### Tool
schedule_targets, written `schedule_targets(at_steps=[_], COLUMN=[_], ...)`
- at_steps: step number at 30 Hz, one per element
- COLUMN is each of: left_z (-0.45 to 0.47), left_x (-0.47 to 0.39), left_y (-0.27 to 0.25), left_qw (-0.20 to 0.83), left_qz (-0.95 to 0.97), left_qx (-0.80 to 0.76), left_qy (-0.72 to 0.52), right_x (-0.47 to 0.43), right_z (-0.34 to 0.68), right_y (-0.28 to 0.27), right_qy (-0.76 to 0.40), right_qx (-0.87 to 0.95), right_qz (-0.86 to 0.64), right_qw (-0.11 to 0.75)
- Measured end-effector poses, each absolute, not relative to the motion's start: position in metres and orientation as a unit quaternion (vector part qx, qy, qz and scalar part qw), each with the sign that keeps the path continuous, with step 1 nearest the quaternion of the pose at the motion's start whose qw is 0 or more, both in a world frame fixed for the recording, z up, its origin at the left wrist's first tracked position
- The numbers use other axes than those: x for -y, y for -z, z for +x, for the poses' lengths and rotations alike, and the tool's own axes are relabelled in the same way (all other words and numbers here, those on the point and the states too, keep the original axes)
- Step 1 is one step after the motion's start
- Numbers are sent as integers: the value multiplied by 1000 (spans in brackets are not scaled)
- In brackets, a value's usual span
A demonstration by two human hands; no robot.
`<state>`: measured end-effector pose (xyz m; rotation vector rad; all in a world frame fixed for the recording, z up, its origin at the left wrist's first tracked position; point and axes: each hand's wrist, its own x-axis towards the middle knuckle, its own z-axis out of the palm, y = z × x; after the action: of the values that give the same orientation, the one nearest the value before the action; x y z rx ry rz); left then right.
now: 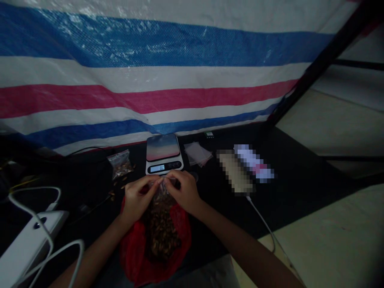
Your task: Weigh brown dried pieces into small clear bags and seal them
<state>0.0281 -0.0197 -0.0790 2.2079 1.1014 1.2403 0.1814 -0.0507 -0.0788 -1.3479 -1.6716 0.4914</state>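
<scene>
Both hands meet just in front of a digital scale, pinching the top edge of a small clear zip bag. My left hand grips the bag's left side with thumb and forefinger. On its right side, my right hand pinches the same edge. Below the hands, an open red plastic bag holds many small brown pieces, like seeds or shelled nuts. The scale's plate is bare and its display appears to read 0.0. How much is inside the clear bag is hard to make out.
A filled clear bag lies left of the scale, with loose brown pieces nearby. Flat clear bags lie to its right. Further right are two blurred-out items, one with a cable. A white device with white cables stands at lower left.
</scene>
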Motion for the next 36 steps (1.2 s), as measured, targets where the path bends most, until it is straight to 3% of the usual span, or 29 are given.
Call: schedule_targets(at_steps=[8, 20, 36], left_z=[19, -11, -14], left_x=[8, -17, 5], left_y=[77, 57, 36], left_qw=[128, 390, 411], left_qz=[826, 792, 775], left_qx=[-360, -377, -401], left_qy=[-415, -281, -265], right_x=[45, 43, 62], right_z=[183, 173, 177], right_y=[81, 95, 81], right_qy=[-170, -202, -166], right_qx=[699, 659, 710], right_qz=[-526, -494, -465], right_qw=[453, 531, 503])
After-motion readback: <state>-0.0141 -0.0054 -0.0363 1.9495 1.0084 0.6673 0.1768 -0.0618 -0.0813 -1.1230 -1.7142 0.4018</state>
